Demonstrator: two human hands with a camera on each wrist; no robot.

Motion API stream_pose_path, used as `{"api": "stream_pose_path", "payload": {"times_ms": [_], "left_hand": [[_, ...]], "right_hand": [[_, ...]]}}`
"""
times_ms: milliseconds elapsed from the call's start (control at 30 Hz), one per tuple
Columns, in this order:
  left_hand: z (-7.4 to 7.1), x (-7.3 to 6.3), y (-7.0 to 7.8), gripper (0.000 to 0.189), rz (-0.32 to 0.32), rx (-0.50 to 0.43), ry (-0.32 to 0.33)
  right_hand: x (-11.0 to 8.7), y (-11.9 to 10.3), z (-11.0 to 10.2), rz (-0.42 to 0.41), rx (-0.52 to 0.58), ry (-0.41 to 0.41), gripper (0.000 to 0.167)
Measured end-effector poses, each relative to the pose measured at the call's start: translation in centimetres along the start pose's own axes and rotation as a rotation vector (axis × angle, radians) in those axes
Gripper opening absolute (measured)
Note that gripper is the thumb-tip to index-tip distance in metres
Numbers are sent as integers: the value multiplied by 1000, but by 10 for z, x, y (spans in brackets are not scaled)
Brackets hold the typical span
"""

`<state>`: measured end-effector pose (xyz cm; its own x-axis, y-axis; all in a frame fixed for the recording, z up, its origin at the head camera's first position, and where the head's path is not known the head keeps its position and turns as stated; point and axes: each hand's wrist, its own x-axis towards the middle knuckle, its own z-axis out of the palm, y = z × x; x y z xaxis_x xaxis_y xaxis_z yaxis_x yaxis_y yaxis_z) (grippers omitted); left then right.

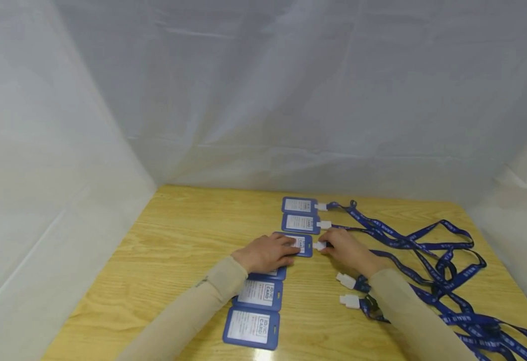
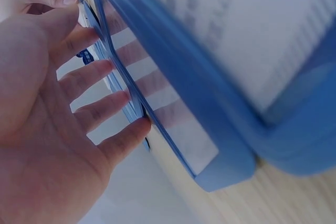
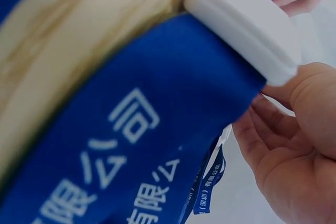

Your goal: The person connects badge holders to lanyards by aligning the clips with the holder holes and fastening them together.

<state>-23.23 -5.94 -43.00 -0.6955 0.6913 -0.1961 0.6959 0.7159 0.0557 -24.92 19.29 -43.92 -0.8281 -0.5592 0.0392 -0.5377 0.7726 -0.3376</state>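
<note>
My left hand (image 1: pixel 270 253) lies with extended fingers on a blue ID card holder (image 1: pixel 306 246), third from the back of a column. In the left wrist view the left hand (image 2: pixel 58 114) touches the holder's edge with its fingertips. My right hand (image 1: pixel 349 250) pinches a white lanyard clip (image 1: pixel 320 245) between thumb and fingers. The clip's tip is at the holder's slotted right end; whether it is hooked in is too small to tell. In the right wrist view, another white clip (image 3: pixel 247 27) on blue strap fills the foreground, near the right hand (image 3: pixel 299 135).
Two holders at the back (image 1: pixel 300 223) have white clips (image 1: pixel 324 225) at their slots. More holders (image 1: pixel 251 328) lie nearer the front, partly under the left arm. Two loose clips (image 1: pixel 350 301) lie near the right forearm. Tangled blue lanyards (image 1: pixel 448 276) spread over the wooden table's (image 1: pixel 177 240) right side.
</note>
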Motion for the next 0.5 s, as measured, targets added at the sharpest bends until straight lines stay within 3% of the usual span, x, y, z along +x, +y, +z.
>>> {"api": "stream_pose_path", "payload": {"times_ms": [500], "left_hand": [[1, 4, 5, 50, 6, -4, -36]], "right_hand": [[2, -1, -1, -4, 23, -18, 23]]}}
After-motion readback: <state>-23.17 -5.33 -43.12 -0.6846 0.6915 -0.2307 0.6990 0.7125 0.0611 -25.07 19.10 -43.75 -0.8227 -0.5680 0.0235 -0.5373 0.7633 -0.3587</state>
